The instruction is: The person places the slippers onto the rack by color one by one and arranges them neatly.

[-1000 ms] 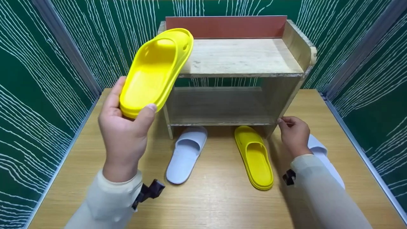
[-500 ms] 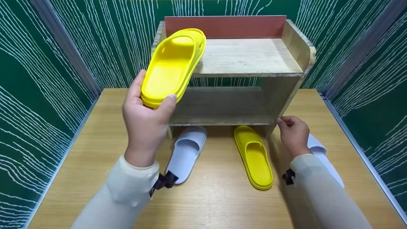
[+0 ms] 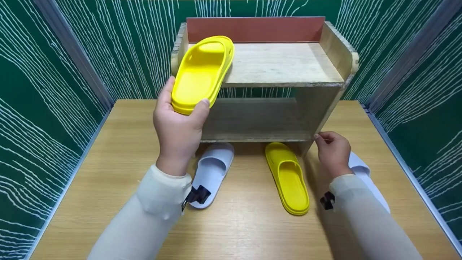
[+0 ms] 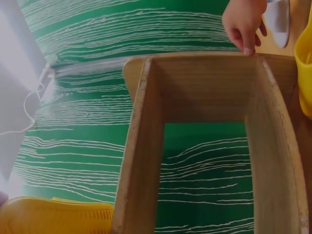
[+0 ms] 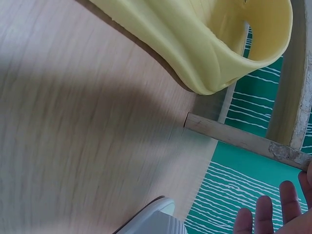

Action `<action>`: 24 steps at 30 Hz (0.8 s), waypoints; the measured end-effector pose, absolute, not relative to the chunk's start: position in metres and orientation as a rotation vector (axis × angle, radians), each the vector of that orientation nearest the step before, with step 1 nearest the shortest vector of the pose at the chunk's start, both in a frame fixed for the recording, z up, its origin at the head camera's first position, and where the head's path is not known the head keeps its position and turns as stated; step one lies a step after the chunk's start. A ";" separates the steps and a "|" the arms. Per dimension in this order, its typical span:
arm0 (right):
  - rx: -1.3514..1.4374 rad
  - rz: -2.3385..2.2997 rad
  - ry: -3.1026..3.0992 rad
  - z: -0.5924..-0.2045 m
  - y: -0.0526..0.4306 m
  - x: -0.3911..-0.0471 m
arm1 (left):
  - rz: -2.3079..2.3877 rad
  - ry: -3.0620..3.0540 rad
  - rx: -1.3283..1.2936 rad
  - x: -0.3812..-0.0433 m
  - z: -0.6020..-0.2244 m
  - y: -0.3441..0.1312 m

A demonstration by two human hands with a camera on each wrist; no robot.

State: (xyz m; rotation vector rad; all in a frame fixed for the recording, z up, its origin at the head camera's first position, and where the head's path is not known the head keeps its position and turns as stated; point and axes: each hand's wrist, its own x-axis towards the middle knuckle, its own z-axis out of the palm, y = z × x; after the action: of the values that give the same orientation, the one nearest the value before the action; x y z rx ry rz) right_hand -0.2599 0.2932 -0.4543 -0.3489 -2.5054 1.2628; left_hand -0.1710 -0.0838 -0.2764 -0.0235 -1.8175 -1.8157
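My left hand (image 3: 178, 135) grips a yellow slipper (image 3: 202, 77) by its heel, thumb on one side and fingers on the other. The slipper is raised in front of the upper left of a wooden shoe rack (image 3: 281, 65), toe up and tilted right. Part of this slipper (image 4: 56, 217) shows low in the left wrist view. At the rack's lower right front edge, my right hand (image 3: 334, 153) pinches the side panel between thumb and curled fingers. A second yellow slipper (image 3: 288, 180) lies on the tabletop, its toe beneath the lower shelf.
A white slipper (image 3: 213, 173) lies left of the yellow one, partly behind my left sleeve. Another white slipper (image 3: 371, 184) is partly covered by my right arm. Green walls (image 3: 426, 72) with white streaks enclose the wooden tabletop (image 3: 238, 234).
The left hand has carried the yellow slipper to the right, from the rack's left side to in front of its upper shelf. My right hand stays at the rack's edge.
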 end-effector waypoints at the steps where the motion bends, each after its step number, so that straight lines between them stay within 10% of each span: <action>1: -0.352 1.273 -2.511 -0.454 0.293 -0.260 | -1.824 -1.816 -0.016 -0.172 -0.277 -0.083; 24: -0.328 1.284 -2.536 -0.454 0.294 -0.258 | -1.806 -1.784 0.041 -0.199 -0.286 -0.069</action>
State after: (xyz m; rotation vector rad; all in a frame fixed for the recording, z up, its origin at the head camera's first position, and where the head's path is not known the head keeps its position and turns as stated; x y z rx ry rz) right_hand -0.2584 0.2936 -0.4538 -0.3276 -2.5356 1.2836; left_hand -0.1988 -0.0689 -0.2858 0.0413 -1.7836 -1.8057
